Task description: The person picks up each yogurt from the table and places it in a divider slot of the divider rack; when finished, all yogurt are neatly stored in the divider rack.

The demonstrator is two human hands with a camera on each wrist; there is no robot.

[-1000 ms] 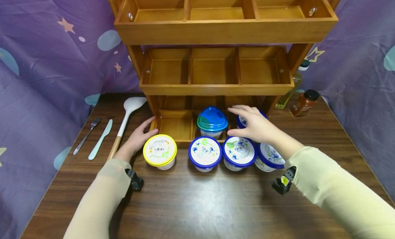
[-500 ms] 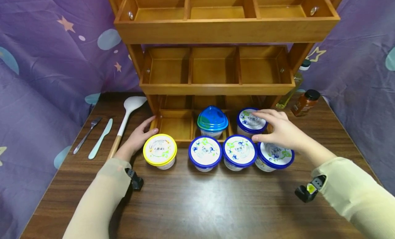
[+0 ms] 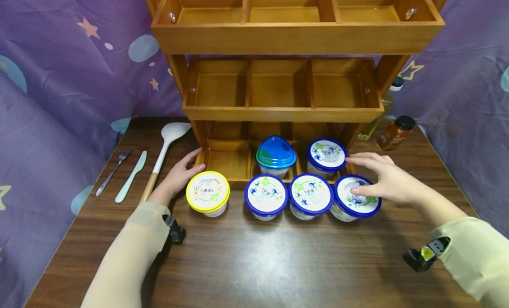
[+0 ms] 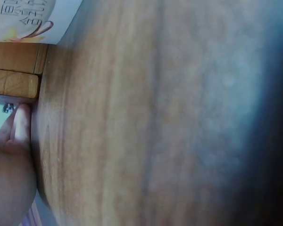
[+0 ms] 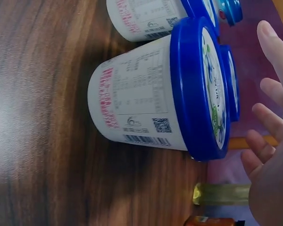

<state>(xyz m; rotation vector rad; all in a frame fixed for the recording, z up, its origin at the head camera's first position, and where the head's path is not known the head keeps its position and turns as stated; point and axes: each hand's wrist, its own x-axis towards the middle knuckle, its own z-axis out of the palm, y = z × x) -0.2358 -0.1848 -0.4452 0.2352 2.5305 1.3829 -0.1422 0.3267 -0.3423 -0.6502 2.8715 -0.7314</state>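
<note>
A wooden rack [image 3: 294,39] stands toward the far edge of the brown worktop [image 3: 254,264], and the person's left hand [image 3: 177,177] lies at its bottom-left end with the fingers extended and grasping nothing; whether they press the wood cannot be told. Just beside that hand, in front of the rack, sits a yellow-lidded tub [image 3: 208,193]. The right hand [image 3: 387,177] hangs over the right end of the rack's front, fingers spread and released, its thumb above the right blue-lidded tub [image 3: 354,204]; the right wrist view shows a gap between palm and lid. That tub ends a row on the worktop with the middle blue-lidded tub [image 3: 311,194] and the left blue-lidded tub [image 3: 266,195]. In the bottom tier, a dome-lidded tub [image 3: 276,153] occupies the middle compartment and another blue-lidded tub [image 3: 327,154] the right one. Toward the worktop's left edge lie a fork [image 3: 114,172], a knife [image 3: 132,177] and a white spoon [image 3: 161,155]; near its far right corner stand a jar [image 3: 396,133] and a bottle [image 3: 371,127]
</note>
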